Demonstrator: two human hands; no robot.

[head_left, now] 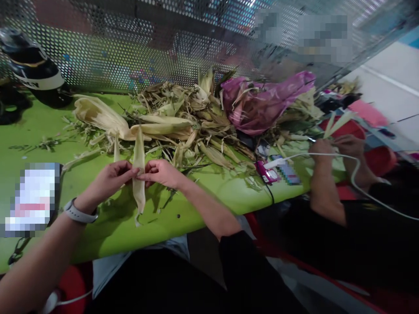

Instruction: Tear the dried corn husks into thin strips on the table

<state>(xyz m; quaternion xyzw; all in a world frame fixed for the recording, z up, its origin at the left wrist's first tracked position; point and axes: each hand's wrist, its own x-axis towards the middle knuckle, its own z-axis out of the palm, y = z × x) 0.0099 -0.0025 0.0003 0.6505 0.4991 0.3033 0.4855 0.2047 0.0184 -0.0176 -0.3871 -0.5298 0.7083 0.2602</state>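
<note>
Corn husk pinched near mid-length by left hand and right hand, liable to split along the grain if tugged unevenly.

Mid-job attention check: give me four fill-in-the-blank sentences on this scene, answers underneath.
A corn husk is held by ____ the left hand and the right hand.
The pale wristband is worn on the person's ____ side.
The tabletop is coloured ____.
The plastic bag lies to the ____ of the black bottle.
Missing words: both; left; green; right.
</note>
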